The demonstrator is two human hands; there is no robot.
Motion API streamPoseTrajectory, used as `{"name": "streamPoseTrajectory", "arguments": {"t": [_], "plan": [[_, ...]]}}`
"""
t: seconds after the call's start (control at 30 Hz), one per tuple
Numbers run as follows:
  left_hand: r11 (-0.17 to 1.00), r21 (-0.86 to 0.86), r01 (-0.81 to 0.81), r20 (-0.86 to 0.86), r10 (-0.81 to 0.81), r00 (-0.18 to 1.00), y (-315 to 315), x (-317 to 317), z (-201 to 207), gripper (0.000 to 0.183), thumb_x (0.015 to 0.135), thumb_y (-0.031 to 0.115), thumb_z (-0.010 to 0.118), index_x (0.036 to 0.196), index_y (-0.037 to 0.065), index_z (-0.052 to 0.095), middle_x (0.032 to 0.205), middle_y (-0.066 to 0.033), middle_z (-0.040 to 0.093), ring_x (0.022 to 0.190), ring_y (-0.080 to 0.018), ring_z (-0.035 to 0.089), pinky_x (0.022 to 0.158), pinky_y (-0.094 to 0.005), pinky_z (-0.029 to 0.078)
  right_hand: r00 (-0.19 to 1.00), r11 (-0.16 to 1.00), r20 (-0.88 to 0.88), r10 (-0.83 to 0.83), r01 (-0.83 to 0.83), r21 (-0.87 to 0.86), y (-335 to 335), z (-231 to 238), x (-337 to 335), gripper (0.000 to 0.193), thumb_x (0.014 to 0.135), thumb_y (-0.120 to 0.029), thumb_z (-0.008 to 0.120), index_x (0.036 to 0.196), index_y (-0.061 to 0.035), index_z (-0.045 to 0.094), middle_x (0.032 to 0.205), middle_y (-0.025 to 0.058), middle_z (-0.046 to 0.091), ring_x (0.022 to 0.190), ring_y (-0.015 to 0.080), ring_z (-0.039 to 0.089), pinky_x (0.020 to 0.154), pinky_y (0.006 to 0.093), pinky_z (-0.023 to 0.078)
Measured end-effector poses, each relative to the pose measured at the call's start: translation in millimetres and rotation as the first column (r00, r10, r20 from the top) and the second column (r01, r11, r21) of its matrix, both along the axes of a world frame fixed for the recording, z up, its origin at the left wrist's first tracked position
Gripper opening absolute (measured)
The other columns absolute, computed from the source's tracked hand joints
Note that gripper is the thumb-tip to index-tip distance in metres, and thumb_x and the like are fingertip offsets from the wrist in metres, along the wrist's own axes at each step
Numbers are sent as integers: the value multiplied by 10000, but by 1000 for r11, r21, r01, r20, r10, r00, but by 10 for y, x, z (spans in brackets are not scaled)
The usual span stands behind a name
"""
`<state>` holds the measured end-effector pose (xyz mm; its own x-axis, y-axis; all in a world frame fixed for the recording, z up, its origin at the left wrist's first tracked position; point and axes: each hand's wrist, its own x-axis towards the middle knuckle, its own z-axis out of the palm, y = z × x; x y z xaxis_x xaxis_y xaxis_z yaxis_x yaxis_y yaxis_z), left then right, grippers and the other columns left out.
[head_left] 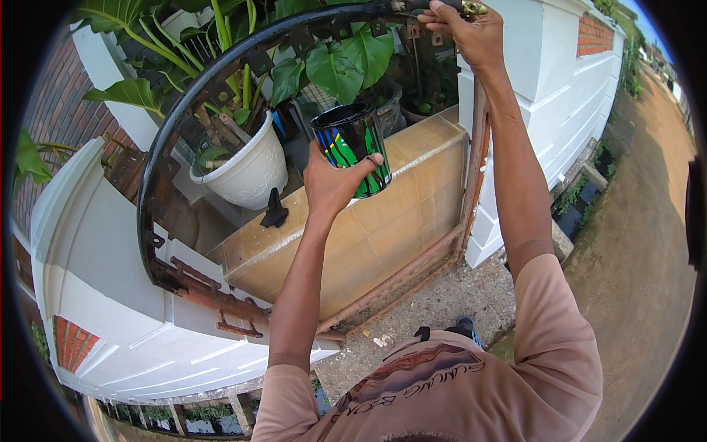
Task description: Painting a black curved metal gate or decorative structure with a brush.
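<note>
My left hand (337, 178) grips a paint can (350, 151) by its side. Black paint coats the can's rim and drips down its green and blue wall. Up at the top edge, my right hand (465, 31) is closed round what looks like a dark-handled paintbrush (471, 9) with a yellowish end; its bristles are hard to make out. It lies against the top of a curved metal gate frame (174, 110). Glossy black covers the arch, while its lower bar (210, 287) and right upright (471, 177) are rusty brown.
A tan tiled ledge (398, 214) runs below the can, with a small black crumpled thing (275, 211) on it. Behind stand a white plant pot (247, 169) and large green leaves (342, 68). White walls (508, 44) flank the frame; a dirt road (641, 221) runs along the right.
</note>
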<state>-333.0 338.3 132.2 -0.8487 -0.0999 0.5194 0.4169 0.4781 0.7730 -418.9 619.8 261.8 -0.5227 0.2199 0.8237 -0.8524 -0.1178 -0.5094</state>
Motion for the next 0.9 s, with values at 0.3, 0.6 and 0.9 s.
{"name": "streamPoseTrajectory", "arguments": {"t": [0.3,0.6,0.9], "plan": [[1000,7,4,10,-4,1000,-25,60,-76,867,597,455,956,1232,9,567,1099,-162,741,1006,-279,734,919,-406,567,992,985,37,118,-112,-135,-21,-125,-152,190,1002,-101,668,1157,6,648,955,142,728,840,220,763,691,301,629],[998,54,10,28,-11,1000,-33,147,-216,859,605,421,961,1247,16,557,1113,-149,727,1010,-262,723,923,-399,563,995,995,41,-91,93,-37,-16,-141,83,193,1008,-97,655,1171,7,665,944,116,738,820,195,753,689,281,615],[971,223,87,55,-101,993,277,757,-1001,922,625,294,1011,1336,-11,510,1217,-124,691,1083,-198,681,958,-350,558,957,908,291,-13,133,-398,757,-1872,1175,228,994,-29,639,1175,108,653,888,211,752,748,268,781,652,302,668]]}}
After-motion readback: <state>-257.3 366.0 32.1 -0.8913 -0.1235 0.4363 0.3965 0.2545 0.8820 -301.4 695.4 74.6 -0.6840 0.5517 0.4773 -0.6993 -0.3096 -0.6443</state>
